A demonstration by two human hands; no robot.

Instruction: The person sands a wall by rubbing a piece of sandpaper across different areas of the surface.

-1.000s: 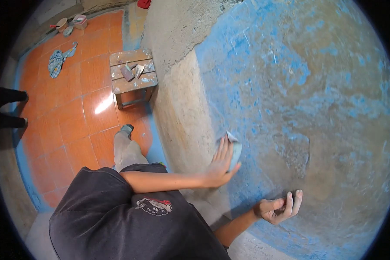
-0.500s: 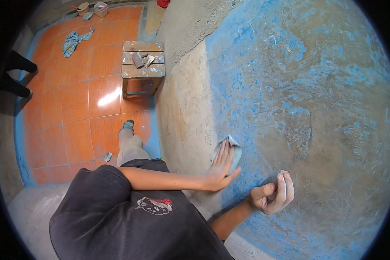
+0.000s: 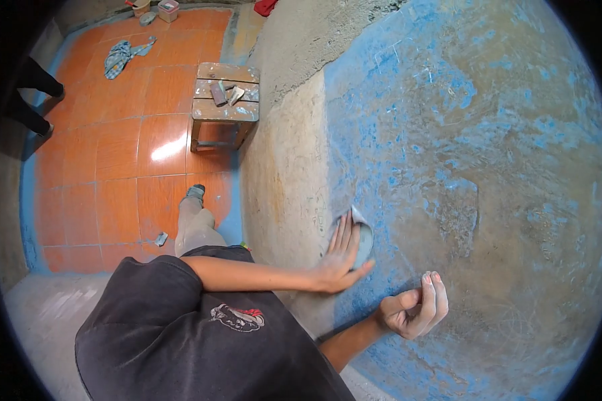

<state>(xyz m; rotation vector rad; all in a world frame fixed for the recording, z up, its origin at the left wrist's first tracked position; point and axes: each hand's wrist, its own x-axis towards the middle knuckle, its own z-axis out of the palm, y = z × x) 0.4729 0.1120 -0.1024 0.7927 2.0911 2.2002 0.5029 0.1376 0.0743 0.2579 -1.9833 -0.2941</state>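
My left hand lies with flat, extended fingers on a grey sheet of sandpaper, pressing it to the wall. One upper corner of the sheet curls away from the surface. The hand sits where bare plaster meets worn blue paint. Lower and to the right, my right hand is half curled close to the wall, its thumb apart from the fingertips and nothing visible in it. Pale dust coats its fingertips. Whether it touches the wall, I cannot tell.
A small wooden stool stands by the wall with small blocks on it. On the orange tiled floor lie a checked cloth and a small scrap. Containers stand farther off. Another person's legs are at the left.
The view has tilted slightly. My right hand sits a little lower and farther left in the picture. My left hand stays on the sandpaper at nearly the same spot.
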